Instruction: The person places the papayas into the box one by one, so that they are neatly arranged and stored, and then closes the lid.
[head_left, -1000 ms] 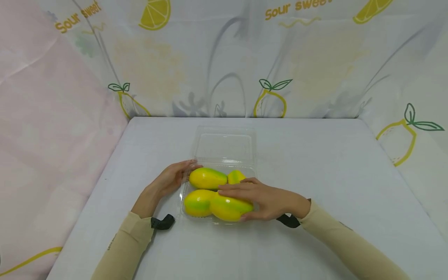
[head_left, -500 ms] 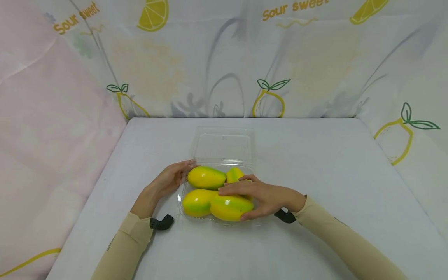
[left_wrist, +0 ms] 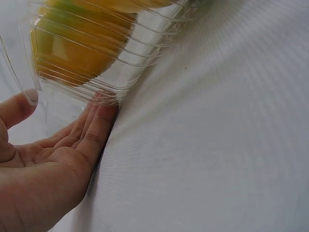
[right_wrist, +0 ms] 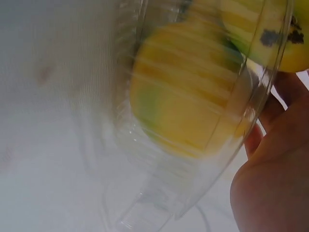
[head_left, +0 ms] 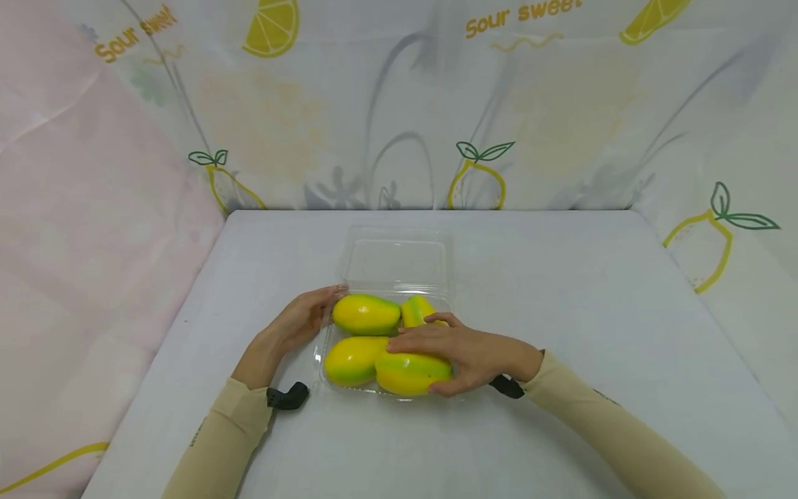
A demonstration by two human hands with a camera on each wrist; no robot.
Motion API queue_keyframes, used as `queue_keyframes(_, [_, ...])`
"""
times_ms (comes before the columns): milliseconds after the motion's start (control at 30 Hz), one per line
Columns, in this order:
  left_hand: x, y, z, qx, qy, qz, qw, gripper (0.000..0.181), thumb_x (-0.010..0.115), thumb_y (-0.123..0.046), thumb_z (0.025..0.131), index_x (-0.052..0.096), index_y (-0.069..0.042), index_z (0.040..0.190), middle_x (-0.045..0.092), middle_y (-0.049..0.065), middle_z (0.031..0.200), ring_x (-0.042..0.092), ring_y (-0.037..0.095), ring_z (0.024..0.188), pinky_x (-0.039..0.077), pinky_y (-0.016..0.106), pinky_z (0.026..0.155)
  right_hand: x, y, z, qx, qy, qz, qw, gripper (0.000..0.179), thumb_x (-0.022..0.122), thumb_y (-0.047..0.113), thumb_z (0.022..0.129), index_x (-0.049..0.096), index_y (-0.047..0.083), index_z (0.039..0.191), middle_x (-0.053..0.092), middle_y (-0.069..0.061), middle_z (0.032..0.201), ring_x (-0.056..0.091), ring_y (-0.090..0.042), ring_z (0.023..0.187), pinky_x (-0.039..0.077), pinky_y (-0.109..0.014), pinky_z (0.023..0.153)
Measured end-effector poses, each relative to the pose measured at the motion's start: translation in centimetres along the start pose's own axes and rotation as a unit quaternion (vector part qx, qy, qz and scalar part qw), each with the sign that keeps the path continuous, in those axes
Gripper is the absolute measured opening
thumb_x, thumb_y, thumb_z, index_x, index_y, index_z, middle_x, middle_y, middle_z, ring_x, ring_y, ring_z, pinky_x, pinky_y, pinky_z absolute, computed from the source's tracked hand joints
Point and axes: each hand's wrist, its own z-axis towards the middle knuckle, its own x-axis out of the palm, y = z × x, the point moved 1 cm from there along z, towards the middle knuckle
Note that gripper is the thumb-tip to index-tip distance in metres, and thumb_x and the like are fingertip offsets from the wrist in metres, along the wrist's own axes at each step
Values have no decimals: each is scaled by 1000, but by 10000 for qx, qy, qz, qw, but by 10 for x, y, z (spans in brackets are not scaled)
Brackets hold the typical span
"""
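A clear hinged plastic container lies on the table, holding several yellow-green papayas. The right hand grips the front-right papaya, thumb on its near side and fingers over its far side. Partly under that hand is the back-right papaya. The back-left papaya and front-left papaya lie untouched. At the container's back-left corner is the left hand. In the left wrist view its nearly straight fingers touch the ribbed lower wall, with the thumb up at the rim.
The container's clear lid lies folded back behind it. A white table spreads around, with a lemon-print cloth behind and a pink cloth on the left. A black strap end juts from the left wrist.
The front-right papaya has turned slightly and settled a little under the right hand. The back-left papaya has shifted slightly away. The left hand keeps its place at the container.
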Motion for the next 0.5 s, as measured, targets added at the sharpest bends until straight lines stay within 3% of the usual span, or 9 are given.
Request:
queue_keyframes(233, [-1,-1,-1,53,12,-3,10000,56,40,-29,107,29,5,149,48,-6,134,53,-3,116,46,12,98,2,2,1,152,61,-290,9994,70,56,42,91,31,24,154,35,8,157,32,-16,145,22,-54,113])
queue_keyframes(400, [-1,-1,-2,71,59,-18,10000,54,39,-28,107,30,5,149,50,-7,133,53,-2,116,46,13,99,1,5,-1,93,-278,-812,9963,71,55,40,90,31,22,154,34,3,158,28,-23,147,26,-52,108])
queue_keyframes(500, [-1,-1,-2,63,68,10,10000,54,39,-28,107,29,4,150,48,-2,138,54,-2,116,45,13,100,2,5,-3,79,-406,-931,9948,72,55,39,90,29,21,155,31,0,160,21,-29,150,25,-52,107])
